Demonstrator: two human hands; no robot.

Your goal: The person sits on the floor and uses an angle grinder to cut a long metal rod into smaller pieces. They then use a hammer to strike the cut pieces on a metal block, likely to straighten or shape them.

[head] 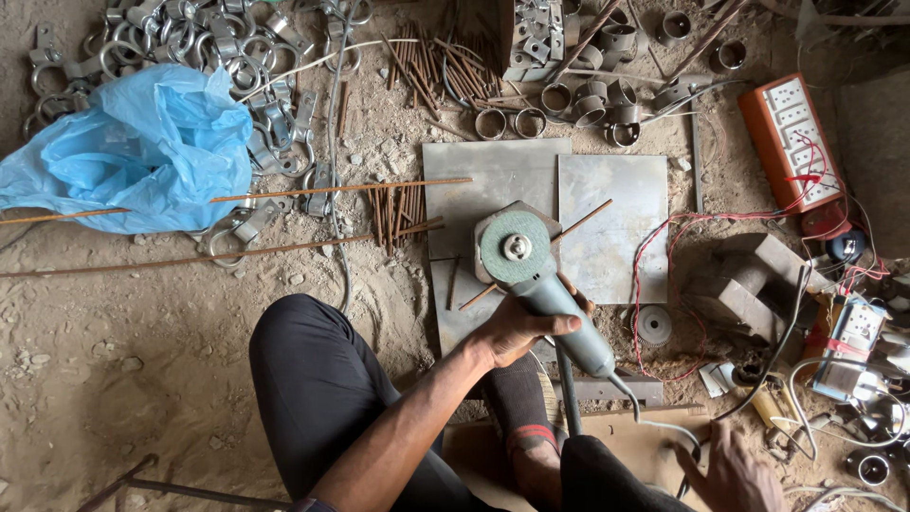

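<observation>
Fingers of left hand wrapped around grey-bodied angle grinder with green abrasive disc, held just above flat grey steel plates on sandy floor. Thin rusty metal rod just beyond fingers, under disc. Right hand low, near white cable; fingers' grip impossible to tell. Blue plastic bag far off left.

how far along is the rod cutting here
Done: a bundle of short cut rods lies beside the steel plates. In hand: the left hand holds the angle grinder over a thin rod; the right hand is off it. Left: long uncut rods remain.
</observation>
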